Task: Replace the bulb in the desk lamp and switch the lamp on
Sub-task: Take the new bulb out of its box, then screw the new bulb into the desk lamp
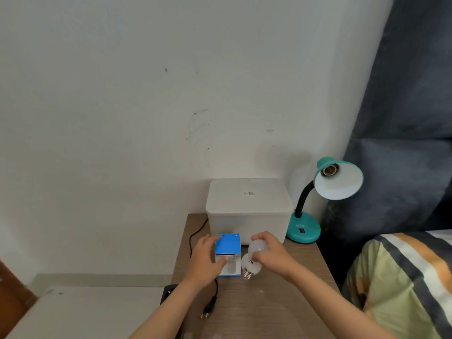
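Note:
A teal desk lamp (304, 230) stands at the table's far right corner, its shade tilted toward me with a bare socket (329, 170) inside. My left hand (206, 259) grips a blue and white bulb box (228, 248) standing on the wooden table (269, 304). Just right of the box, my right hand (272, 255) holds a white bulb (252, 261) by its globe, screw base pointing down toward me. The lamp's black cord (193, 237) runs along the table's left edge to an unplugged plug (208, 311) lying on the table.
A white lidded plastic box (248, 209) sits at the back of the table against the wall, left of the lamp. A bed with a striped blanket (403, 277) lies to the right, a dark curtain (403, 118) behind it. A white surface (85, 311) sits lower left.

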Motion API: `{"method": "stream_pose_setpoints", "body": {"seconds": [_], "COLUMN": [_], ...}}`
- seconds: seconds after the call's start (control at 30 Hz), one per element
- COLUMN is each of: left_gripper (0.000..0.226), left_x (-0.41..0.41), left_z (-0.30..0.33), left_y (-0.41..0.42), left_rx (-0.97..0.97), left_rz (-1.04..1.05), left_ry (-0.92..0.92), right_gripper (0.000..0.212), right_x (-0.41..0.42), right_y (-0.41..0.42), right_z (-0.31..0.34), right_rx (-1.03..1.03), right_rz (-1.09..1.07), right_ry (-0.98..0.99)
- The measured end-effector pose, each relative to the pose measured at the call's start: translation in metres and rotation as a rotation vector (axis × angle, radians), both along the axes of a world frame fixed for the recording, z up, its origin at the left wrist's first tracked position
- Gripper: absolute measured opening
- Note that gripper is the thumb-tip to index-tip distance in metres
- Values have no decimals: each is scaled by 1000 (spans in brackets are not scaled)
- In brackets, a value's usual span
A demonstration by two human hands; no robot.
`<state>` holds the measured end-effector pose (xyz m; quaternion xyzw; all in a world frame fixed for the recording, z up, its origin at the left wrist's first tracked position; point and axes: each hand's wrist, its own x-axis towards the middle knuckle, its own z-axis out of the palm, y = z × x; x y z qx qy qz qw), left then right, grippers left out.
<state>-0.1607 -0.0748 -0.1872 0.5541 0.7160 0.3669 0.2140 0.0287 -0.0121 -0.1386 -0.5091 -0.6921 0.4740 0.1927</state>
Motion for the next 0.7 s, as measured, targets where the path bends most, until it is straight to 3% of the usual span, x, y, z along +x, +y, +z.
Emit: {"method": "stream_pose_setpoints", "body": {"seconds": [0.2, 0.43, 0.53, 0.7], "left_gripper": [55, 46, 45, 41], "left_x": [24, 91, 118, 155], "left_z": [24, 70, 87, 119], "left_y": [3, 35, 57, 101], "left_rx": [144, 312, 368, 432], "left_rz": [71, -86, -159, -260], "left_ry": [109, -3, -13, -2], "right_gripper": [35, 39, 43, 53], "right_x": [62, 121, 138, 150], "right_y": [-5, 19, 31, 53], "right_z": [25, 47, 53, 58], "right_rx": [14, 160, 311, 640], "right_rz": [-198, -502, -589, -719], "right_ry": [343, 728, 735, 486]}}
